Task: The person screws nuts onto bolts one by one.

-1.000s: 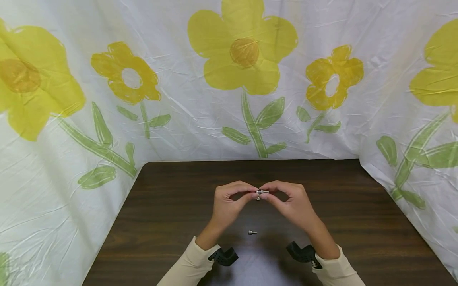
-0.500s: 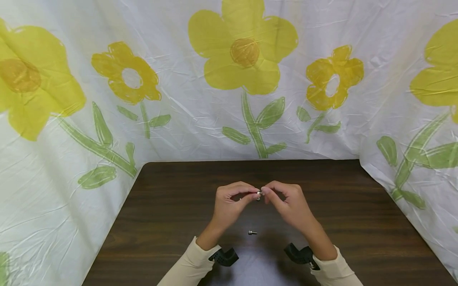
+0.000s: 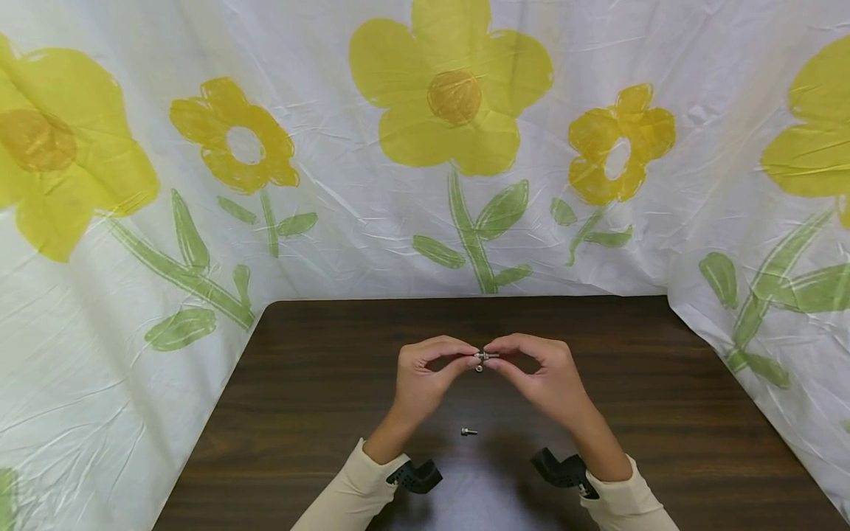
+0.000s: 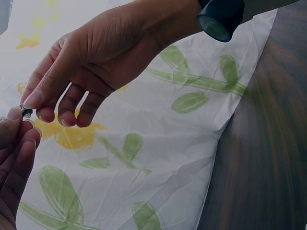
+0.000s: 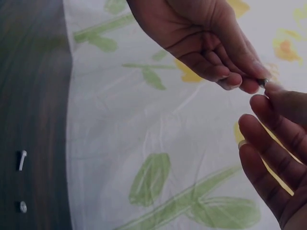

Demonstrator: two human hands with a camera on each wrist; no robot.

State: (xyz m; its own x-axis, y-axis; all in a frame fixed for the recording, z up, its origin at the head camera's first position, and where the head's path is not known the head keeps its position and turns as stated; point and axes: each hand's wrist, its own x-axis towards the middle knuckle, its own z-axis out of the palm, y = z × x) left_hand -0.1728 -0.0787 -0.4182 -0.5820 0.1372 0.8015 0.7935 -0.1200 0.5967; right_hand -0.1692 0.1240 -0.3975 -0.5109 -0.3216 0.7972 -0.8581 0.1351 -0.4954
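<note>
Over the middle of the dark table, both hands meet at one small metal bolt [image 3: 493,357]. My left hand [image 3: 420,376] pinches its left end between thumb and index fingertip. My right hand [image 3: 546,376] has thumb and fingertip at a wider collar on the bolt, which looks like a nut [image 3: 485,356]; the shank sticks out to the right past them. In the right wrist view the held piece [image 5: 262,83] is small and dark, mostly covered by fingertips. Just below the fingers in the head view is a small round metal piece [image 3: 479,369].
A second bolt [image 3: 468,431] lies on the table [image 3: 319,413] between the forearms. The right wrist view shows a bolt [image 5: 22,160] and a small round metal piece [image 5: 23,207] on the tabletop. A white flowered curtain [image 3: 372,243] hangs behind and along the sides.
Half a second ago my right fingers and thumb were rolled over the shank, covering it; now they are back as a second ago, with the shank showing. My left hand stays nearly still.
</note>
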